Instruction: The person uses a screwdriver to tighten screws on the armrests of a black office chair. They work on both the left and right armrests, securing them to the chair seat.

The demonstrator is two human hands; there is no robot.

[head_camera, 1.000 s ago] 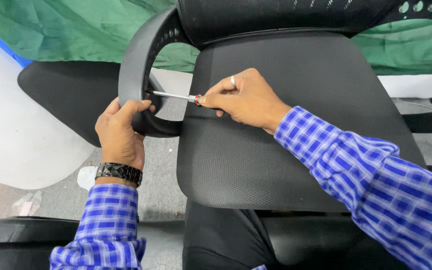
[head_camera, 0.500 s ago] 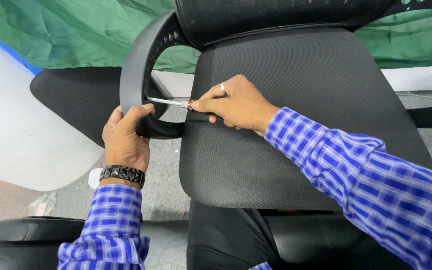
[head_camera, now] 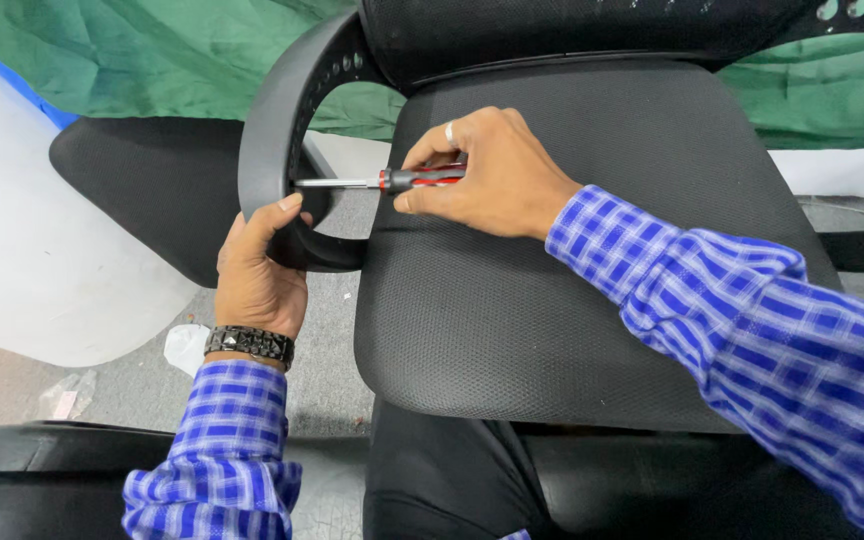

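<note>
**Screwdriver at the armrest loop, both hands engaged**

Your right hand is closed around the red-and-black handle of the screwdriver, fingers curled over it and thumb under. The hand sits over the left rear corner of the black mesh seat. The shaft runs level to your left, out past the seat's left edge, with its tip at the inner face of the black armrest loop; I can't tell whether it sits in a screw.

Your left hand grips the lower front of that loop from below, thumb up against its inner side, just under the shaft. The hand is clamped shut on the plastic.

The armrest stands upright just beside the seat's left edge. A second black seat pad lies further left, over the grey floor.
</note>
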